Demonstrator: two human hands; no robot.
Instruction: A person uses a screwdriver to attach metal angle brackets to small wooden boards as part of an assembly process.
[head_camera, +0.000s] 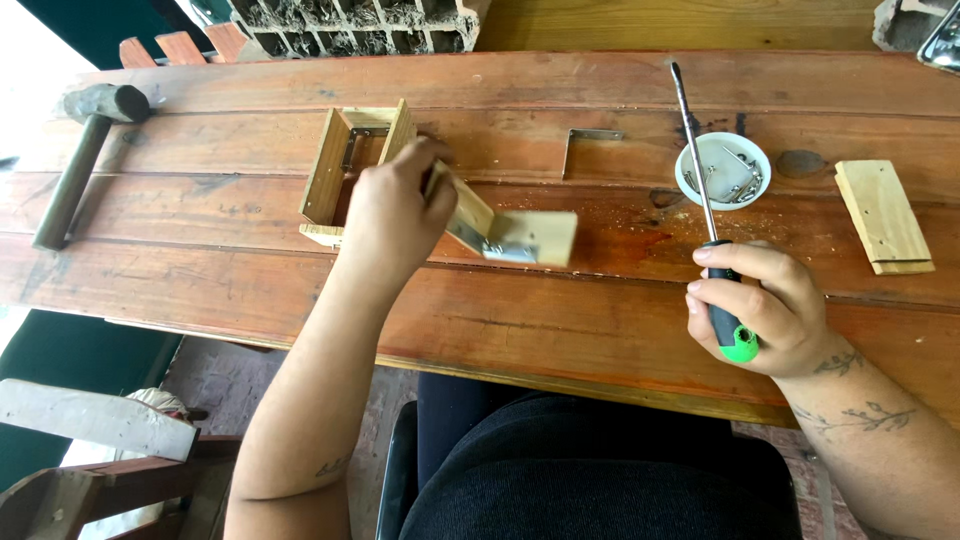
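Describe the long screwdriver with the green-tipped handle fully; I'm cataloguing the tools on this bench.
The long screwdriver with a black handle and bright green butt end has a thin, straight metal shaft, dark toward the tip. The right hand grips its handle, fingers wrapped around, with the green end poking out below. The shaft points away from the person, tilted slightly left, passing over the small white round dish of metal screws. Whether it touches the dish cannot be told.

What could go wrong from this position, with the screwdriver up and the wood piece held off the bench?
1. The left hand holds the wood piece with its metal bracket above the bench; unsupported, it may twist or slip under driving force.
2. The right hand grips the screwdriver with its long shaft passing over the white bowl of screws; a swing could tip it.
3. A slipped tip could reach the left-hand fingers beside the bracket.
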